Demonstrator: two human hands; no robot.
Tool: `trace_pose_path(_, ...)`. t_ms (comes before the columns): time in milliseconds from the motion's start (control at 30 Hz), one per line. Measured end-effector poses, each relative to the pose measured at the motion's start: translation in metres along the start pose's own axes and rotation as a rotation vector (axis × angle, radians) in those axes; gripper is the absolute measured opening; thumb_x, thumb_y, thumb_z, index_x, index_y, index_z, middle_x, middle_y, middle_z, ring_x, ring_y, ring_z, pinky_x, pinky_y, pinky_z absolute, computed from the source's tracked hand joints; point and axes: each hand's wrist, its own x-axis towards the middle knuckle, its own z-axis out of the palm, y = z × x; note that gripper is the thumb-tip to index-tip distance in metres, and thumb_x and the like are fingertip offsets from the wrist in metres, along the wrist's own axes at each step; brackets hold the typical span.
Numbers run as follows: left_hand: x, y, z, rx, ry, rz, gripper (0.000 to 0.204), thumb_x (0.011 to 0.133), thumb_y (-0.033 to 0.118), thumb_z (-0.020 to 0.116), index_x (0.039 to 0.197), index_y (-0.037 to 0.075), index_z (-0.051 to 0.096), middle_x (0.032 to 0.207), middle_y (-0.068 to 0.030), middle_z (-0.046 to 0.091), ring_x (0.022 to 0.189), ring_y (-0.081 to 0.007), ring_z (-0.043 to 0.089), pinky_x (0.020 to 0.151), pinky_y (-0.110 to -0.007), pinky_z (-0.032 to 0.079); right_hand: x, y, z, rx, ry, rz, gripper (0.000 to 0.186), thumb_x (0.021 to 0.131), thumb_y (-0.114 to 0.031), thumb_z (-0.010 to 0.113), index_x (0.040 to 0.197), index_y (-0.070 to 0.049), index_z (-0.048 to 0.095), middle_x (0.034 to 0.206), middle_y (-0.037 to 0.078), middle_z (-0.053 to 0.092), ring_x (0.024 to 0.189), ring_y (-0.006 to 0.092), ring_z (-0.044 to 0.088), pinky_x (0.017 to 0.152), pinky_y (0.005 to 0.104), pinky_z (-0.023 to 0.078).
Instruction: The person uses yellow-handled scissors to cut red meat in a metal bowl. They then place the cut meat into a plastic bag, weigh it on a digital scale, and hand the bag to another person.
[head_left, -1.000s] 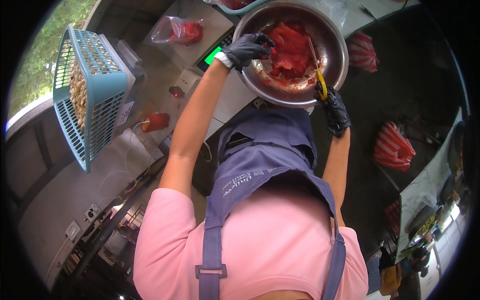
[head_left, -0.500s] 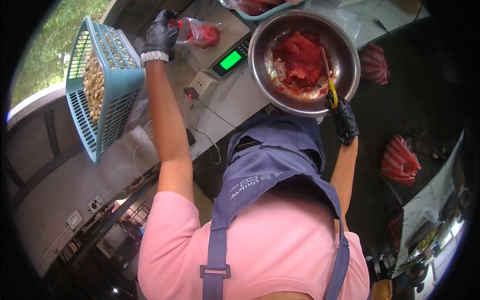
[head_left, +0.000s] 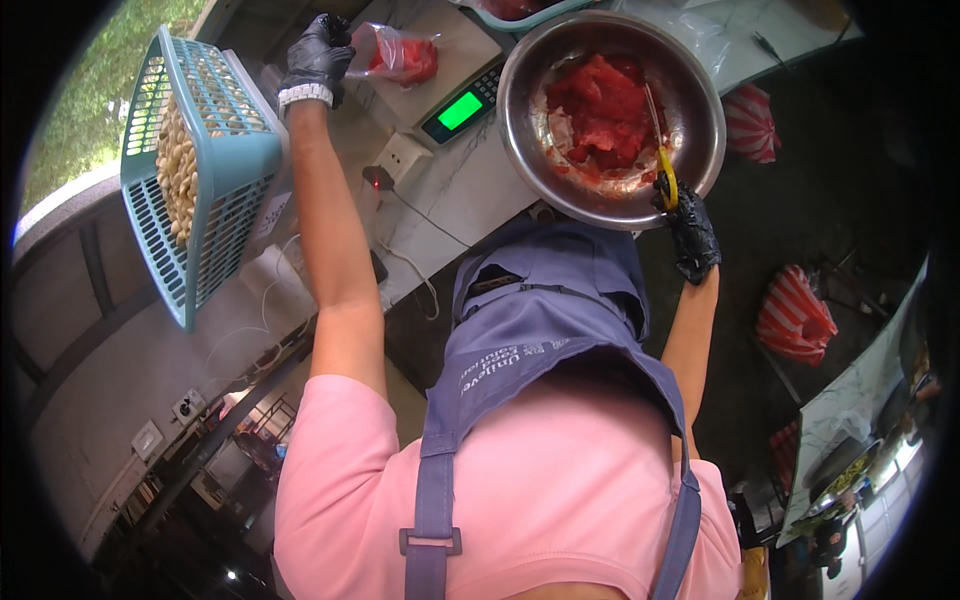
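My left hand (head_left: 318,58), in a black glove, is closed beside a clear plastic bag (head_left: 398,57) with red meat in it. The bag's rim meets my curled fingers and looks pinched there. It lies on the pan of a digital scale (head_left: 455,45). My right hand (head_left: 690,232), also gloved in black, grips yellow-handled scissors (head_left: 668,172) at the near right rim of a steel basin (head_left: 520,145). The scissors' blades reach over the rim to the wet red meat (head_left: 605,110) in the basin.
At the left stands a blue plastic basket (head_left: 235,155) holding pale nuts or beans (head_left: 177,170). A power strip (head_left: 405,158) and cables lie near the scale. Behind the basin is a blue tray (head_left: 530,18). Red-and-white striped bags (head_left: 797,315) sit at the right.
A red piece that showed at my left fingertips no longer shows there. My left hand has shifted slightly back from the bag, whose mouth looks wider. My right hand stays almost still with the scissors.
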Motion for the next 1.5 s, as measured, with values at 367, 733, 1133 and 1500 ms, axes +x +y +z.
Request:
trace_pose_path(367,-0.066,0.103,-0.033,-0.789,0.162,0.255,0.018,0.074,0.003,0.056,0.092,0.003,0.052,0.083,-0.0036,0.055,0.075,-0.0142,0.054,0.069,-0.029,0.044,0.004,-0.003,0.002,-0.065,0.016,-0.039,0.038,0.083,-0.034,0.049,0.11,-0.007,0.055,0.089,0.0,0.058,0.08,0.0095,0.051,0.067,0.0224,0.036)
trace_pose_path(733,-0.123,0.194,0.227,-0.241,-0.202,0.232,0.031,0.064,0.018,0.059,0.093,0.007,0.056,0.092,-0.0162,0.055,0.085,-0.0328,0.055,0.073,-0.041,0.045,-0.002,-0.013,-0.007,-0.095,-0.067,-0.069,0.034,0.081,-0.02,0.048,0.111,-0.004,0.053,0.091,0.001,0.058,0.08,0.0089,0.054,0.065,0.0193,0.038)
trace_pose_path(1133,-0.105,0.222,0.305,0.115,0.048,0.259,0.013,0.072,0.014,0.049,0.072,0.016,0.062,0.073,-0.007,0.06,0.07,-0.0219,0.06,0.058,-0.036,0.048,-0.014,-0.002,-0.01,-0.113,0.04,-0.034,0.034,0.082,-0.024,0.047,0.109,-0.005,0.055,0.089,0.0,0.058,0.077,0.0079,0.053,0.062,0.0193,0.037)
trace_pose_path(1500,-0.078,0.186,0.285,-0.276,-0.227,0.307,0.028,0.071,0.029,0.056,0.093,0.014,0.061,0.094,-0.0138,0.06,0.086,-0.0321,0.058,0.076,-0.041,0.045,-0.022,-0.002,-0.015,-0.113,0.051,-0.019,0.034,0.079,-0.018,0.049,0.109,-0.004,0.054,0.088,0.002,0.06,0.076,0.007,0.053,0.061,0.0178,0.037)
